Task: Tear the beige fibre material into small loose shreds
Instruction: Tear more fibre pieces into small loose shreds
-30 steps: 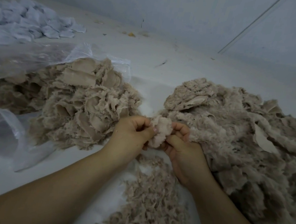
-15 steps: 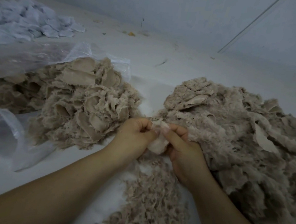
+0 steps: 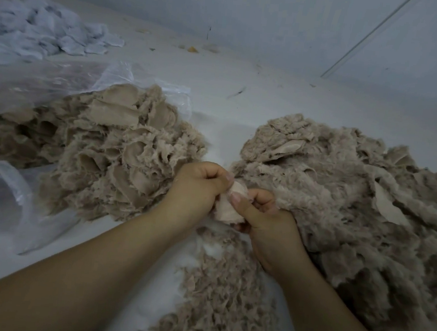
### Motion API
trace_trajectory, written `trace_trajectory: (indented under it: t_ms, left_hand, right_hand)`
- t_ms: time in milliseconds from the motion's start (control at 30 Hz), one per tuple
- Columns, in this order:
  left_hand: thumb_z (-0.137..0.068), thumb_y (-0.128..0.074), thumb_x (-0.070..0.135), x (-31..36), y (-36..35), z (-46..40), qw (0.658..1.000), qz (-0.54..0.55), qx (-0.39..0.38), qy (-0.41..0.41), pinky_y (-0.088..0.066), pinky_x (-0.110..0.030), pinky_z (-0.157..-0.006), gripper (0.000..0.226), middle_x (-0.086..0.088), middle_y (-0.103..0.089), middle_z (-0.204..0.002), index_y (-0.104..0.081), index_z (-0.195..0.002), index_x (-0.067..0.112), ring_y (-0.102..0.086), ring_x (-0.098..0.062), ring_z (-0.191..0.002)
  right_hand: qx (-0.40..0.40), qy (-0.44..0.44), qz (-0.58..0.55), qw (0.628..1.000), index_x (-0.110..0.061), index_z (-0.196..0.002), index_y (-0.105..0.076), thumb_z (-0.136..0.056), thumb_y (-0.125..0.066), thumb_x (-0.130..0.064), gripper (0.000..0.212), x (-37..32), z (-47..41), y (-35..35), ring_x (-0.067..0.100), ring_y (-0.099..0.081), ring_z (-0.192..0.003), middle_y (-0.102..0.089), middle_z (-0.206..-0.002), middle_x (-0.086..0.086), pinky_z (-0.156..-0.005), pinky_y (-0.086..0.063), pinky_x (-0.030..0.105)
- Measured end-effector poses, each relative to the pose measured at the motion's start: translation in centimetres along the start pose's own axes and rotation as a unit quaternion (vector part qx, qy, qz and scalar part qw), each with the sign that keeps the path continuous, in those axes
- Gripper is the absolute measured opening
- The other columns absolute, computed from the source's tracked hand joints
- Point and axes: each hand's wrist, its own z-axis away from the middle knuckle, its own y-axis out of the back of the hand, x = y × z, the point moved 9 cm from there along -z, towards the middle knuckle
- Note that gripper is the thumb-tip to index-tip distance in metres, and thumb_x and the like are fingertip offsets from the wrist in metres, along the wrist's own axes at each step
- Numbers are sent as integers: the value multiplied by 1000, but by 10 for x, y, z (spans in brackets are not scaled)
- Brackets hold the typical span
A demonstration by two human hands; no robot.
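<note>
While a second ago the piece of beige fibre stood up fluffy between the two thumbs, it now lies lower and flatter, its smooth pale face turned toward the camera and its bulk hanging down between the palms. The left hand [image 3: 196,187] is curled tightly, pinching the upper edge of the piece [image 3: 228,206] between thumb and fingers; the right hand [image 3: 265,218] has slid its thumb across the front of the piece and pinches it from the 3 o'clock side, the other fingers folded behind. The two grips sit almost touching, which reads as a fresh hold taken for the next pull and not a tear already finished; no new scrap is seen falling.

The piece sits at the centre of the view, just above the near trail of shreds [image 3: 225,299] that runs toward 6 o'clock. At 3 o'clock, touching the right wrist, lies the big heap of fluffy fibre [image 3: 355,205]. At 9 o'clock a second pile of torn flat pieces [image 3: 111,155] spills from a clear plastic bag [image 3: 46,82]. White fluff [image 3: 43,28] lies far off at 11 o'clock on the pale surface [image 3: 232,92].

Judging by the size of both piles, much tearing appears to remain.
</note>
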Motion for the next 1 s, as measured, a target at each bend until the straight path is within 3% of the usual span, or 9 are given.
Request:
trace_trajectory:
  t_ms: [133, 233, 367, 467, 600, 800, 900, 1000]
  left_hand:
    - [-94, -59, 8, -8, 10, 3, 997, 55, 45, 26, -27, -21, -40, 32, -5, -40, -46, -57, -62, 3, -31, -16, -39]
    - [-93, -53, 5, -9, 21, 3, 994, 83, 71, 29, -25, -21, -38, 27, -7, -38, -45, -54, -66, 2, -29, -17, -36]
    - [-90, -67, 30, -13, 0, 15, 997, -26, -46, 49, -31, -21, -35, 34, -11, -52, -48, -56, -68, 7, -41, -20, -33]
    - [-91, -67, 21, -15, -11, 22, 994, -58, -80, 43, -33, -21, -37, 32, -13, -57, -49, -59, -63, 8, -42, -20, -34]
    - [-92, -63, 9, -9, -5, 17, 998, -18, -52, 26, -33, -24, -38, 26, -14, -57, -50, -57, -68, 4, -43, -21, -33]
    - [-91, -65, 7, -16, -8, 20, 991, 0, -107, 75, -37, -22, -38, 21, -15, -59, -52, -58, -71, 8, -45, -20, -33]
    - [-91, -65, 9, -8, -4, 16, 996, -56, -69, 16, -38, -26, -37, 17, -17, -55, -51, -54, -79, 2, -45, -23, -34]
    - [-91, -61, 2, 18, 1, 16, 980, -144, -26, -131, -41, -34, -38, 12, -21, -49, -55, -54, -82, 8, -44, -25, -38]
  right_hand:
    - [0, 2, -15, 1000, -32, -65, -68, -69, -75, -36, 9, 0, 0, 1, 12, -65, -68, -69, -77, 0, -55, -51, 22]
    - [17, 7, -61, 998, -30, -63, -67, -71, -79, -37, 16, -1, -3, 7, 9, -59, -64, -65, -74, -3, -52, -48, 21]
    - [36, 13, -42, 998, -30, -68, -73, -72, -78, -43, 15, 1, -4, 12, 10, -62, -67, -69, -79, -2, -58, -51, 24]
    - [41, -1, -18, 999, -29, -68, -70, -64, -81, -57, 31, 3, -2, 12, 21, -61, -72, -62, -78, 11, -71, -53, 37]
    - [8, -6, 4, 1000, -33, -73, -72, -65, -80, -53, 22, 1, 1, 7, 7, -57, -58, -58, -62, -4, -60, -51, 20]
    - [37, 4, -13, 999, -33, -63, -66, -76, -75, -38, 16, 0, -2, 13, 6, -50, -54, -53, -60, -5, -57, -48, 19]
    - [32, 2, -12, 999, -34, -62, -66, -76, -74, -37, 16, 1, -3, 11, 5, -47, -53, -53, -62, -5, -53, -45, 17]
    - [29, 2, -17, 999, -31, -65, -69, -82, -69, -37, 19, -1, -3, 8, 6, -49, -54, -55, -62, -4, -52, -45, 18]
